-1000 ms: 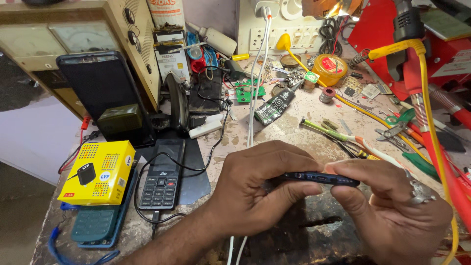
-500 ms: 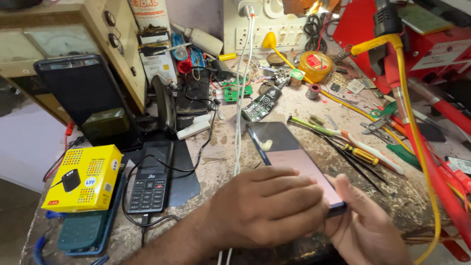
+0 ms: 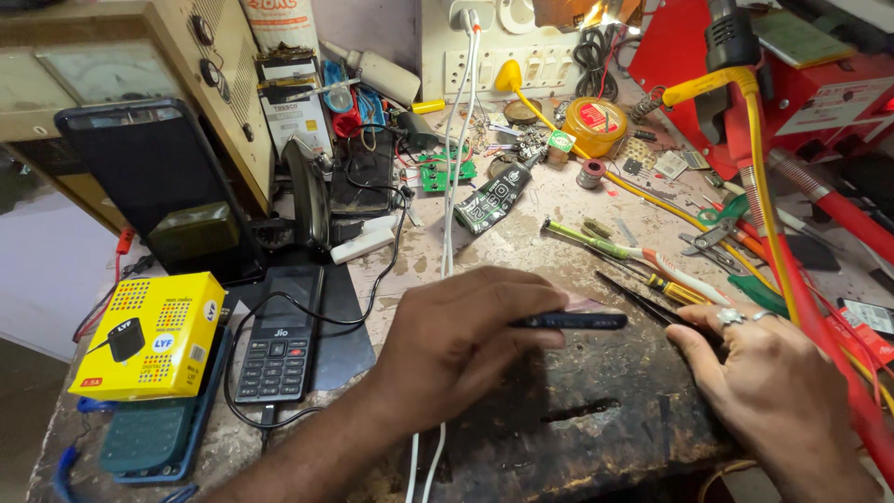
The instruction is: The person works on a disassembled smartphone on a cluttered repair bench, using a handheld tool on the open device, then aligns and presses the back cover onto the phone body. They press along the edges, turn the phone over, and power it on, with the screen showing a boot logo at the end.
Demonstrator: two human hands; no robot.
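My left hand grips a thin dark smartphone edge-on, just above the worn dark bench mat. My right hand, with rings on two fingers, lies flat on the mat to the right of the phone and is off it. Its fingertips rest at the near end of black tweezers lying on the bench. Nothing is held in the right hand.
A black keypad phone and a yellow box lie at the left. White cables run down the middle. Screwdrivers, pliers, a solder tin and a red machine crowd the right and back.
The smartphone, held by both hands and shown flat half a second ago, is now edge-on in my left hand alone. My right hand has let go and moved right to the tweezers.
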